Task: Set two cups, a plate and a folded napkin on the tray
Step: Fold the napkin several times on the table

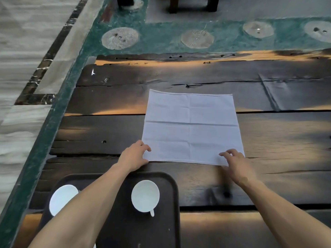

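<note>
Left forearm hides part of left white dish (61, 198); type unclear.

No text, label, brand, number or sign can be read anywhere in the view.
</note>
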Action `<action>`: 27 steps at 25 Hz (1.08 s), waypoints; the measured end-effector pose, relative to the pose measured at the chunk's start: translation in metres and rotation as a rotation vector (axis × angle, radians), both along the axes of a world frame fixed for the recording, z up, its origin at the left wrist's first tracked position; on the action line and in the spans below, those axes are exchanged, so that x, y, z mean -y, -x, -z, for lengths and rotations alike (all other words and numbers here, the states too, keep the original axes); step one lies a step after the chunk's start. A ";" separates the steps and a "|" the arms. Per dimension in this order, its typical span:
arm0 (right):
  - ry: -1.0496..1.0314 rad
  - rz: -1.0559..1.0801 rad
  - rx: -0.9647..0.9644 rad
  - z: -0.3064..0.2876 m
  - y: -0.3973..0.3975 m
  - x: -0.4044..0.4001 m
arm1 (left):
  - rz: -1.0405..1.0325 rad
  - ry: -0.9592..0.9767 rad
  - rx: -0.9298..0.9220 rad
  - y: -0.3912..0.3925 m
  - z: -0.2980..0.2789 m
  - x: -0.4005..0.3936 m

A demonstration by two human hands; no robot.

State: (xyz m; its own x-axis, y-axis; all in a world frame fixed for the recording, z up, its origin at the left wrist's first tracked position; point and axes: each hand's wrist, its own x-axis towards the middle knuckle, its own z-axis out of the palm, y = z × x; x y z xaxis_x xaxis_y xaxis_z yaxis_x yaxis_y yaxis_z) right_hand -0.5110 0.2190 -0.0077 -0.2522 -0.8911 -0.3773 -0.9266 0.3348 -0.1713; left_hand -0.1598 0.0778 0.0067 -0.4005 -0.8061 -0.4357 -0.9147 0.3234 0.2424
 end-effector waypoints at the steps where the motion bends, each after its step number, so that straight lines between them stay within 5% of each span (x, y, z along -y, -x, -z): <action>1: 0.010 0.017 -0.003 0.004 0.003 -0.003 | 0.005 0.006 0.009 -0.002 0.005 0.001; 8: 0.045 0.080 -0.040 0.018 0.022 -0.024 | 0.033 0.014 0.034 -0.013 0.024 0.002; 15: 0.015 -0.065 -0.292 0.013 0.042 -0.039 | 0.143 0.111 0.084 -0.016 0.025 0.001; 27: 0.076 0.091 -0.149 -0.010 0.029 -0.071 | 0.070 0.147 -0.004 -0.026 -0.013 -0.030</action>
State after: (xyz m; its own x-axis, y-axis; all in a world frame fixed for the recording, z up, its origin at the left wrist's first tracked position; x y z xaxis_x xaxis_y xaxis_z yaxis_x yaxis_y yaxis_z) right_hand -0.5403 0.2899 0.0018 -0.3811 -0.8867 -0.2618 -0.9101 0.4096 -0.0625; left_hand -0.1335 0.1074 0.0201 -0.4596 -0.8311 -0.3130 -0.8877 0.4187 0.1915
